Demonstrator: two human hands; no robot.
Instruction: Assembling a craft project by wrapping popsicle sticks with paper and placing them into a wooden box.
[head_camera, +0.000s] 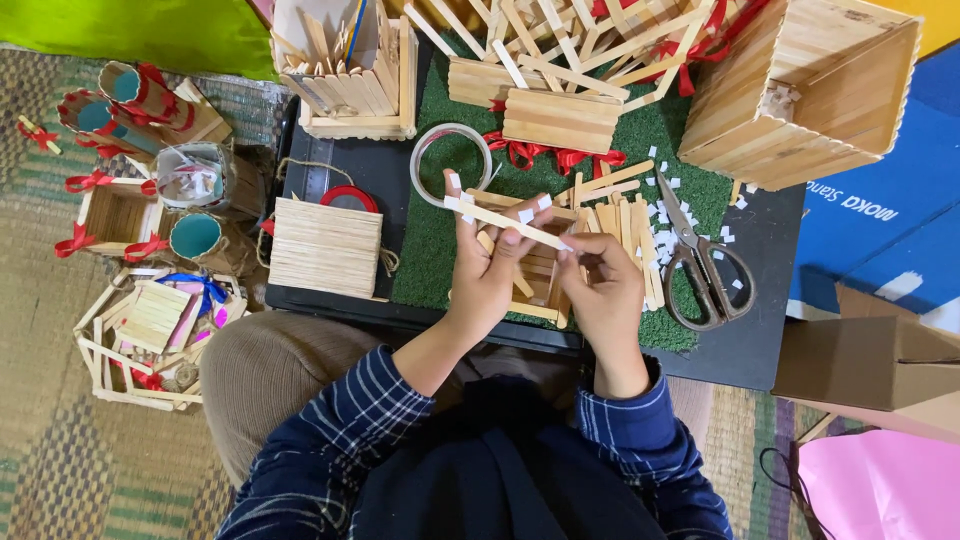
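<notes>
Head view: at the frame's centre the left hand (487, 262) and right hand (603, 290) together pinch a flat wooden stick (505, 219) dotted with small white tape pieces, above a half-built stick frame (540, 285). Scissors (703, 262) lie just right on the green mat (432, 245); a tape roll (451, 163) sits upper left of the hands.

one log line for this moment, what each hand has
left hand: holds flat pale wooden craft stick | right hand: pinches stick's end | beside: grey metal scissors
</notes>
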